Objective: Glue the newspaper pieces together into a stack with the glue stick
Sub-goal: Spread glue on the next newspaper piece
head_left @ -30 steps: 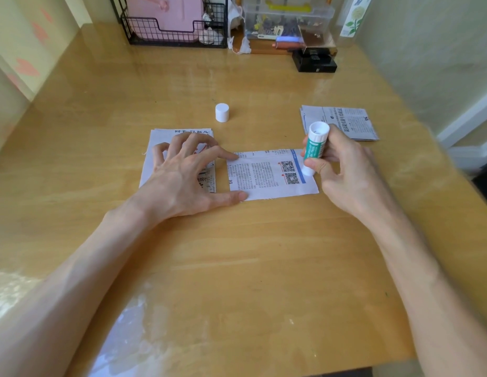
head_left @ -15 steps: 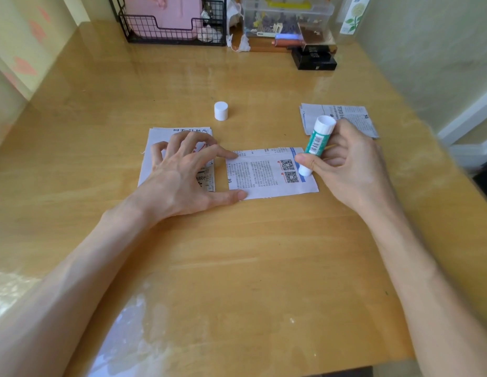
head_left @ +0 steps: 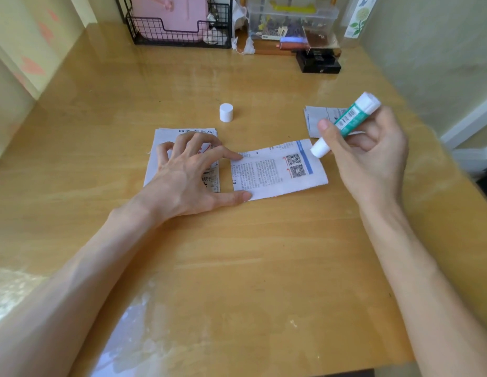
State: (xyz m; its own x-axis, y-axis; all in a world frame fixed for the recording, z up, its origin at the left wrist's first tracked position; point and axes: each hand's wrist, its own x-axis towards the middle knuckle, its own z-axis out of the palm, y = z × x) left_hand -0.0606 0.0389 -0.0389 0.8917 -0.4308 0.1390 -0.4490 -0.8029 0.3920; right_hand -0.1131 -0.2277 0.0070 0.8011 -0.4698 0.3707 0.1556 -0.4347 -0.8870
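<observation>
Middle of the wooden surface [head_left: 236, 268]: a QR-coded newspaper piece [head_left: 272, 172] is pinned at its left edge by the spread fingers of the left hand [head_left: 187, 178]. An uncapped glue stick [head_left: 345, 121] is grasped by the right hand [head_left: 373, 156] fingers, tip at the piece's far right corner. A white cap [head_left: 226, 112] is stood farther back.

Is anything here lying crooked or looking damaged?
The newspaper piece with QR codes lies slightly askew, its right end turned farther away, though the left hand presses its left edge. The white cap stands apart from the glue stick in the right hand. Nothing spilled.
</observation>
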